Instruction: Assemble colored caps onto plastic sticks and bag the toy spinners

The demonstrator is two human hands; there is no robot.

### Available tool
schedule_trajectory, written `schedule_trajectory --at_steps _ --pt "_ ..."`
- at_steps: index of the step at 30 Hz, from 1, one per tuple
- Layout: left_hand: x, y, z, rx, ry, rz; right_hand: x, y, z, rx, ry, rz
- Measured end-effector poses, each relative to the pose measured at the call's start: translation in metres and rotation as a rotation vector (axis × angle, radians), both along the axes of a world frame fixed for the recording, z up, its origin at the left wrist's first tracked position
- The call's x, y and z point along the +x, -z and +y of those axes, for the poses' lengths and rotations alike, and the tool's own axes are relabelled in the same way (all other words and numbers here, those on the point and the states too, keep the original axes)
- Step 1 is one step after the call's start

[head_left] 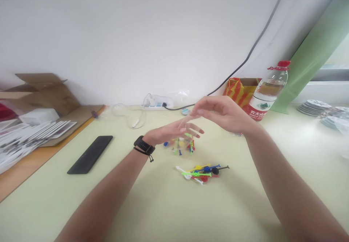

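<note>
My left hand (pixel 176 131) reaches in above the table with its fingers stretched out and apart. My right hand (pixel 225 113) is raised beside it, fingers loosely bent, their tips overlapping the left fingers; whether they touch is unclear. No object shows in either hand. Beneath them lies a small cluster of colourful plastic pieces (pixel 180 145), partly hidden by the left hand. Nearer to me is a loose pile of thin plastic spinner arrows with round hubs (pixel 197 174), in white, green, yellow, blue, black and red. A black watch band (pixel 144 145) circles my left wrist.
A black flat slab (pixel 90 154) lies left. Beyond it are an opened cardboard box (pixel 51 93) and stacked white sheets (pixel 35 140). A power strip (pixel 156 102) sits by the wall. On the right stand a water bottle (pixel 268 93), a patterned bag (pixel 237 89) and stacked discs (pixel 313 107).
</note>
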State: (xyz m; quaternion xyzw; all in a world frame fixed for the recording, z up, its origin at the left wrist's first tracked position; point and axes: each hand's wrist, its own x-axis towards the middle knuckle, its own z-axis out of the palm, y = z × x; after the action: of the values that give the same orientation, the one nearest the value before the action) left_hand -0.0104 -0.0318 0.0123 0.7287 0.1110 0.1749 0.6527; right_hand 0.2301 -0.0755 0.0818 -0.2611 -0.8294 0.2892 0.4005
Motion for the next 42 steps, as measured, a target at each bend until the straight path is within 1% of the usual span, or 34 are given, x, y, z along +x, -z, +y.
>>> schedule_trajectory --at_steps 4,7,9,10,11,12,13,15,17,18,21,23,25,26,27,29,34,36,39,42 --pt "0.001 -0.004 -0.003 -0.017 -0.038 -0.024 0.001 -0.001 -0.002 0.014 -0.007 -0.008" --pt "-0.006 -0.008 0.001 0.006 -0.084 0.01 0.001 -0.002 -0.002 0.073 0.049 0.018" --pt "-0.017 -0.011 0.006 0.072 -0.137 0.107 0.0 -0.002 -0.002 0.14 0.15 0.091" --pt "-0.024 -0.012 0.01 0.127 -0.185 0.171 0.0 -0.002 -0.001 0.169 0.204 0.129" --pt "-0.031 -0.013 0.014 0.183 -0.24 0.233 0.0 -0.002 0.0 0.18 0.241 0.144" --pt "-0.039 -0.013 0.018 0.242 -0.299 0.293 -0.001 -0.001 0.0 0.171 0.246 0.125" --pt "-0.046 -0.013 0.021 0.303 -0.354 0.36 -0.004 0.0 0.001 0.14 0.214 0.066" --pt "-0.058 -0.011 0.028 0.458 -0.483 0.495 -0.012 0.007 0.001 0.028 0.052 -0.148" --pt "-0.066 -0.006 0.034 0.604 -0.555 0.599 -0.026 0.022 0.0 -0.088 -0.146 -0.399" --pt "-0.068 -0.004 0.036 0.655 -0.575 0.637 -0.036 0.031 -0.001 -0.114 -0.197 -0.49" --pt "-0.069 0.003 0.039 0.734 -0.579 0.682 -0.067 0.065 -0.005 -0.145 -0.255 -0.734" --pt "-0.068 0.005 0.039 0.751 -0.561 0.67 -0.082 0.085 -0.007 -0.18 -0.301 -0.837" --pt "-0.066 0.005 0.038 0.75 -0.543 0.663 -0.09 0.096 -0.007 -0.192 -0.374 -0.859" --pt "-0.064 0.004 0.036 0.741 -0.535 0.665 -0.091 0.098 -0.006 -0.206 -0.4 -0.846" --pt "-0.063 0.003 0.035 0.725 -0.531 0.668 -0.09 0.098 -0.004 -0.219 -0.417 -0.82" --pt "-0.061 0.001 0.033 0.673 -0.52 0.673 -0.084 0.091 0.001 -0.247 -0.424 -0.751" --pt "-0.059 -0.005 0.029 0.535 -0.475 0.666 -0.054 0.06 0.012 -0.288 -0.447 -0.538" --pt "-0.058 -0.008 0.028 0.501 -0.458 0.645 -0.041 0.048 0.014 -0.288 -0.424 -0.481" --pt "-0.058 -0.012 0.026 0.455 -0.431 0.62 -0.022 0.034 0.016 -0.299 -0.389 -0.45" --pt "-0.057 -0.015 0.024 0.433 -0.393 0.618 -0.006 0.023 0.016 -0.29 -0.384 -0.501"
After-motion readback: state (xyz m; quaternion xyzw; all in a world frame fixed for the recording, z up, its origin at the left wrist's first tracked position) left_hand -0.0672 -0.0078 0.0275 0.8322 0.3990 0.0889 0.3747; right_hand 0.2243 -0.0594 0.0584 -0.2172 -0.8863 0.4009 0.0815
